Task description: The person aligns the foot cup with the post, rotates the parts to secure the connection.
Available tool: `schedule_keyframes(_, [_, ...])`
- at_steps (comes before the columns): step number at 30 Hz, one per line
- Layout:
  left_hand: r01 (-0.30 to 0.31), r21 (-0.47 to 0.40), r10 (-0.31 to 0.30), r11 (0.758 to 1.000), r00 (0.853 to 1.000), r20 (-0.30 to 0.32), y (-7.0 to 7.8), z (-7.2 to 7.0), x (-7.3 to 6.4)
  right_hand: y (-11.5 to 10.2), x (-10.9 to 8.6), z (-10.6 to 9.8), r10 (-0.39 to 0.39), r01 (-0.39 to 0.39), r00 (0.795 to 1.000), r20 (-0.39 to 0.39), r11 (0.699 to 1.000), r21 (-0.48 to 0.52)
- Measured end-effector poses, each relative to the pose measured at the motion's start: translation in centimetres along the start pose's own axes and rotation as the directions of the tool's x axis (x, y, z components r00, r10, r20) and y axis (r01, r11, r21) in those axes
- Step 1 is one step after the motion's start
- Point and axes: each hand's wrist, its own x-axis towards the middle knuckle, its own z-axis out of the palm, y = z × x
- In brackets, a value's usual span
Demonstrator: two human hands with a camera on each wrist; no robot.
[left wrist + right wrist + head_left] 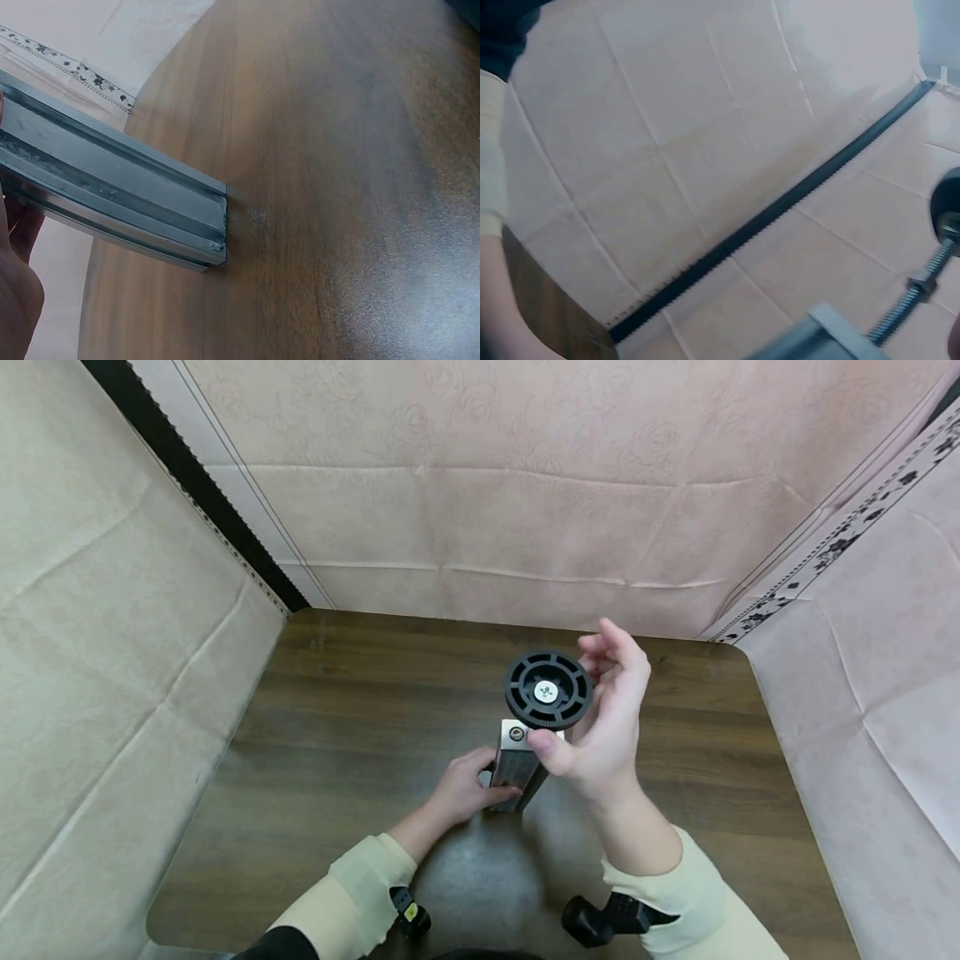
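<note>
An aluminium profile (515,766) stands upright on the table, and my left hand (465,789) grips its lower part. Grooves along the profile (112,172) show in the left wrist view, where its end meets the tabletop. Above the profile's top end is a black round levelling foot (548,690) with a screw at its centre. Its threaded rod (904,309) carries a nut (922,283) and rises from the end plate. Beside the foot's right rim is my right hand (611,718), thumb spread below the rim and fingers loosely bent; contact is unclear.
The brown wooden tabletop (360,718) has rounded corners. Pale cloth walls (487,527) enclose it at the back and both sides. A black strip (225,518) runs along the back left corner. Black wrist devices (600,920) sit on both sleeves.
</note>
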Motion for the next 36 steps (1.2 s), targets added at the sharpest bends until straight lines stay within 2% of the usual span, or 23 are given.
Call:
schedule_keyframes(3, [0.010,-0.006,-0.010,1.000,1.000,0.010,0.1,-0.1,0.0,0.6,1.0,-1.0,0.011,-0.035,0.987,0.163,0.989,0.146])
schedule_keyframes(5, [0.019,-0.009,-0.019,1.000,1.000,0.020,0.2,-0.2,0.0,1.1,1.7,-1.7,-0.002,-0.064,0.960,0.280,0.972,0.225])
schedule_keyframes(7, [0.026,-0.005,-0.026,1.000,0.999,0.028,0.2,-0.2,0.0,1.7,2.3,-2.2,-0.027,-0.085,0.922,0.386,0.960,0.268])
schedule_keyframes(9, [0.028,-0.001,-0.027,1.000,0.999,0.032,0.2,-0.3,0.0,2.2,2.9,-2.7,-0.056,-0.107,0.872,0.486,0.948,0.300])
schedule_keyframes(13, [0.040,-0.009,-0.040,0.999,0.998,0.048,0.2,-0.3,0.0,3.1,4.0,-3.4,-0.087,-0.165,0.768,0.635,0.931,0.326])
schedule_keyframes(19, [0.064,-0.011,-0.063,0.998,0.996,0.069,0.3,-0.3,0.0,3.9,5.1,-4.1,-0.098,-0.274,0.616,0.782,0.904,0.329])
schedule_keyframes(23, [0.084,-0.012,-0.083,0.996,0.994,0.078,0.4,-0.4,0.1,3.9,5.8,-4.2,-0.085,-0.313,0.531,0.843,0.905,0.289])
schedule_keyframes(27, [0.101,-0.023,-0.098,0.995,0.990,0.101,0.4,-0.5,0.1,3.9,6.2,-4.1,-0.064,-0.363,0.461,0.885,0.897,0.253])
schedule_keyframes(30, [0.104,-0.034,-0.100,0.994,0.989,0.111,0.3,-0.5,0.1,3.9,6.4,-3.9,-0.058,-0.425,0.416,0.907,0.870,0.250])
schedule_keyframes(32, [0.101,-0.044,-0.096,0.994,0.989,0.113,0.3,-0.5,0.1,4.0,6.4,-3.9,-0.061,-0.450,0.397,0.916,0.857,0.252])
schedule_keyframes(36, [0.111,-0.054,-0.104,0.992,0.987,0.120,0.4,-0.6,0.2,4.1,6.5,-3.7,-0.079,-0.430,0.394,0.916,0.865,0.260])
